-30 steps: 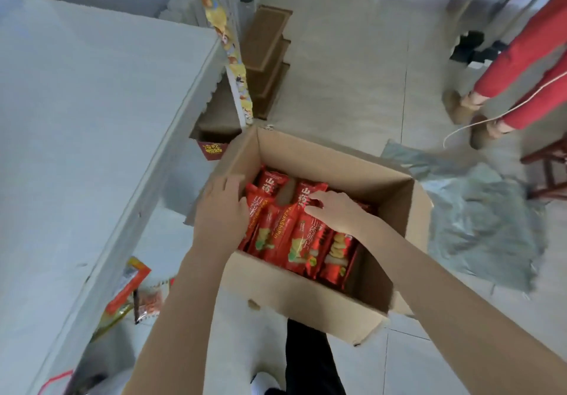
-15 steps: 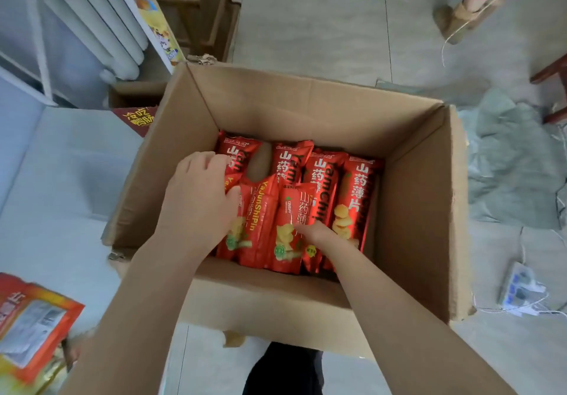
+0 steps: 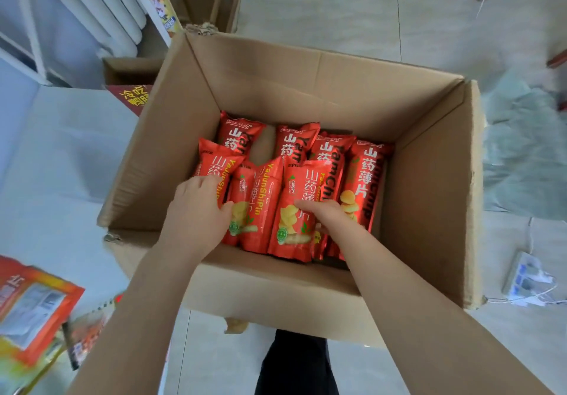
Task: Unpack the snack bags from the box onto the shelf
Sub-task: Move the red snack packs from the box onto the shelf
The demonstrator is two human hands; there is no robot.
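Open cardboard box (image 3: 429, 210) holds red snack bags (image 3: 365, 179) standing packed against its near wall. Left hand (image 3: 196, 213) lies on the leftmost bags, fingers (image 3: 202, 184) curled over their tops. Right hand (image 3: 328, 215) presses between the middle bags, fingers partly buried; grip cannot be told. White shelf (image 3: 61, 155) lies left of the box.

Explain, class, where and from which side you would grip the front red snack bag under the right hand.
Probably pinch the front red snack bag by its long side edges, reaching down from above: it stands on end, packed against neighbours inside the cardboard box, whose walls block sideways approaches.
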